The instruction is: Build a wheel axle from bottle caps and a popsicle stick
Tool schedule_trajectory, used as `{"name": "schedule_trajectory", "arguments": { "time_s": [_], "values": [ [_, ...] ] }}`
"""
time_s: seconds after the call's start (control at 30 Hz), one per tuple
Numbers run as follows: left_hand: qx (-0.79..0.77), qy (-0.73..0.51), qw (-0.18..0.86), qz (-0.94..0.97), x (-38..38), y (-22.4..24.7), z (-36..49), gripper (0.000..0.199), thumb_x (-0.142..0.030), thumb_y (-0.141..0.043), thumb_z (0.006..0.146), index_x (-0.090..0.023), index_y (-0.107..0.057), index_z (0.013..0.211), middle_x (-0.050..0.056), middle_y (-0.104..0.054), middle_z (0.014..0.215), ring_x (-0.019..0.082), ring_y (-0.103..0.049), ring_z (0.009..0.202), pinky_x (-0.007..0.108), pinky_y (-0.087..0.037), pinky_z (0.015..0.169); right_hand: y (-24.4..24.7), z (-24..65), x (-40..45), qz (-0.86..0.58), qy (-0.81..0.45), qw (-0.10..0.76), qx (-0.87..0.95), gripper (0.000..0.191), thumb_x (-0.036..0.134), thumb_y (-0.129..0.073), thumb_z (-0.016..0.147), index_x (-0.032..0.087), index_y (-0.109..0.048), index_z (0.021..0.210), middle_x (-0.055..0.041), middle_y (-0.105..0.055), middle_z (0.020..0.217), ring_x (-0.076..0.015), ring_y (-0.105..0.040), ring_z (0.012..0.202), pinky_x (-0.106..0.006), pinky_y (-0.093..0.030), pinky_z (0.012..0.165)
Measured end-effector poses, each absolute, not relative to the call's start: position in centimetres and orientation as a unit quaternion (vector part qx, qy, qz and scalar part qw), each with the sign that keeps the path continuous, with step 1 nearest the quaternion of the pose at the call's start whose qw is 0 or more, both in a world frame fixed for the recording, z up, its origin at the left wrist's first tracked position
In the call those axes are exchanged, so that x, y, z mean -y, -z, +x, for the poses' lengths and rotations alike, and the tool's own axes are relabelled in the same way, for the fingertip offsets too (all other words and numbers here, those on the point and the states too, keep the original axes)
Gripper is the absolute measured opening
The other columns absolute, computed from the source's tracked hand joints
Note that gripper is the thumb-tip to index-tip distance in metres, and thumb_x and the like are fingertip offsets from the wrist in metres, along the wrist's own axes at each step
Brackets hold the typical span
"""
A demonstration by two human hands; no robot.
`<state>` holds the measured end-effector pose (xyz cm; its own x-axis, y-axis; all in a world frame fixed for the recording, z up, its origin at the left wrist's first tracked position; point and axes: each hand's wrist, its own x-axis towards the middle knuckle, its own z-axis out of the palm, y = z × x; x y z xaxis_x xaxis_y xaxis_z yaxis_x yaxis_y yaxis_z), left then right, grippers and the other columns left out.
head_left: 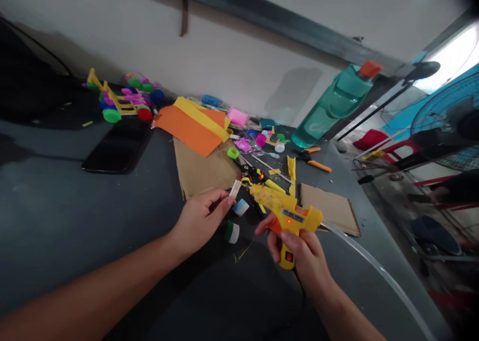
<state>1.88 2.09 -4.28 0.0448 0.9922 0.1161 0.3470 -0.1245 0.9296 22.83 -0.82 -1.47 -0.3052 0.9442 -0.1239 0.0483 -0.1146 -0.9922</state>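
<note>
Between its thumb and fingers, my left hand (202, 218) pinches a small wooden piece (235, 188). My right hand (299, 246) is wrapped round the handle of a yellow glue gun (282, 206), with the index finger at the orange trigger. The gun's nozzle points left and lies close beside the wooden piece; whether they touch I cannot tell. A red light glows on the gun, and a long clear glue stick (374, 263) curves out of its back. Just below the wooden piece are a blue-and-white cap (241, 207) and a green-and-white cap (232, 232) on the dark table (149, 208).
Cardboard (204, 169) lies under orange sheets (190, 130). A black phone (116, 149) and small toy cars (125, 101) are at the left. Behind the gun are pliers (318, 165) and a teal bottle (333, 106). More cardboard (329, 207) and a fan (449, 121) are at the right.
</note>
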Motion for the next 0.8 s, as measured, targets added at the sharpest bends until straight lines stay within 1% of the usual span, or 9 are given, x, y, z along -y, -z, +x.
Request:
{"name": "schedule_trajectory", "arguments": {
  "time_s": [0.13, 0.27, 0.4, 0.5, 0.57, 0.67, 0.8],
  "values": [
    [-0.537, -0.428, 0.377, 0.622, -2.16, 4.35, 1.86, 0.024, -0.033, -0.049, 0.089, -0.019, -0.063, 0.075, -0.002, -0.054, 0.063, 0.010, -0.047, 0.055, 0.020, -0.036, 0.050, 1.66, 22.78, 0.97, -0.458, -0.588, 0.370, 0.555, 0.027, 0.039, -0.047, 0.088, 0.017, -0.061, 0.094, -0.0010, -0.059, 0.063, -0.0106, -0.042, 0.048, -0.026, -0.033, 0.049],
    [-0.533, -0.422, 0.372, 0.632, -2.10, 4.28, 1.84, 0.026, -0.033, -0.049, 0.090, -0.018, -0.061, 0.072, -0.003, -0.052, 0.061, 0.010, -0.046, 0.055, 0.020, -0.035, 0.050, 1.76, 22.76, 0.86, -0.457, -0.583, 0.375, 0.557, 0.026, 0.039, -0.048, 0.088, 0.017, -0.060, 0.094, 0.0018, -0.052, 0.055, -0.0114, -0.041, 0.048, -0.026, -0.031, 0.049],
    [-0.529, -0.419, 0.374, 0.636, -2.04, 4.24, 1.84, 0.027, -0.033, -0.048, 0.090, -0.018, -0.060, 0.072, -0.003, -0.051, 0.061, 0.009, -0.046, 0.056, 0.020, -0.035, 0.051, 1.95, 22.68, 0.85, -0.454, -0.590, 0.382, 0.548, 0.024, 0.039, -0.050, 0.087, 0.017, -0.060, 0.092, 0.0011, -0.054, 0.060, -0.0104, -0.041, 0.048, -0.026, -0.032, 0.050],
    [-0.533, -0.411, 0.370, 0.640, -2.03, 4.16, 1.83, 0.028, -0.034, -0.047, 0.091, -0.018, -0.060, 0.072, -0.003, -0.051, 0.062, 0.010, -0.046, 0.056, 0.020, -0.035, 0.050, 2.07, 22.64, 0.90, -0.454, -0.598, 0.377, 0.543, 0.025, 0.039, -0.049, 0.088, 0.017, -0.059, 0.093, 0.0019, -0.052, 0.055, -0.0112, -0.042, 0.048, -0.026, -0.033, 0.050],
    [-0.537, -0.402, 0.365, 0.646, -2.02, 4.06, 1.81, 0.028, -0.034, -0.046, 0.091, -0.018, -0.060, 0.073, -0.003, -0.051, 0.063, 0.010, -0.047, 0.058, 0.020, -0.035, 0.050, 2.10, 22.60, 0.91, -0.455, -0.595, 0.379, 0.543, 0.025, 0.039, -0.049, 0.088, 0.017, -0.059, 0.092, 0.0007, -0.055, 0.059, -0.0108, -0.043, 0.049, -0.026, -0.034, 0.049],
    [-0.538, -0.398, 0.357, 0.652, -1.99, 3.93, 1.81, 0.029, -0.034, -0.047, 0.091, -0.017, -0.059, 0.071, -0.003, -0.051, 0.063, 0.010, -0.047, 0.058, 0.020, -0.035, 0.050, 2.04, 22.45, 0.85, -0.456, -0.592, 0.388, 0.540, 0.024, 0.038, -0.050, 0.087, 0.016, -0.059, 0.088, -0.0025, -0.061, 0.072, -0.0087, -0.044, 0.048, -0.025, -0.035, 0.048],
    [-0.536, -0.401, 0.350, 0.655, -1.97, 3.91, 1.82, 0.029, -0.034, -0.046, 0.091, -0.017, -0.059, 0.071, -0.003, -0.050, 0.062, 0.010, -0.046, 0.057, 0.020, -0.034, 0.049, 2.03, 22.27, 0.77, -0.455, -0.591, 0.396, 0.536, 0.022, 0.036, -0.051, 0.086, 0.016, -0.059, 0.085, -0.0034, -0.062, 0.079, -0.0071, -0.045, 0.047, -0.024, -0.032, 0.045]
  ]
}}
